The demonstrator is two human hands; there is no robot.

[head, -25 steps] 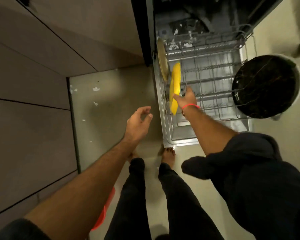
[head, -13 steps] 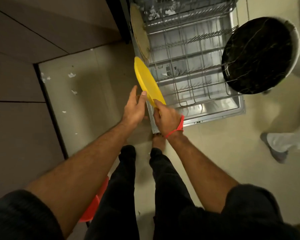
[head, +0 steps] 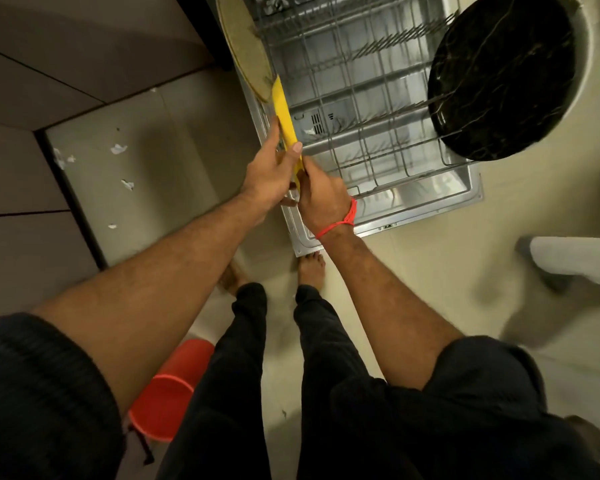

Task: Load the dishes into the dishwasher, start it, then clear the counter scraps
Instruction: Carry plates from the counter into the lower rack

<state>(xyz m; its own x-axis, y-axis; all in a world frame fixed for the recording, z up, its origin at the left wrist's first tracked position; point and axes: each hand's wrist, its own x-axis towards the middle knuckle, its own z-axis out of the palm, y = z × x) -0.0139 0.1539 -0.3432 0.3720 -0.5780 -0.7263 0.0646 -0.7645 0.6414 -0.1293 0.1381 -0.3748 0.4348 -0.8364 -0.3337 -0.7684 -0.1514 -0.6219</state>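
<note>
Two hands are clamped on one yellow plate, held edge-on over the lower rack's left side: left hand pinching its rim, right hand gripping below. Just beyond, a tan plate could be struck if the tines are missed.

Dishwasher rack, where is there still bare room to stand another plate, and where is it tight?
The rack's middle rows stand bare, between the yellow plate at its left edge and the black plate at its right. The near right corner is free too. The left edge is crowded: the tan plate, the yellow plate and both hands, left and right, gripping it.
</note>
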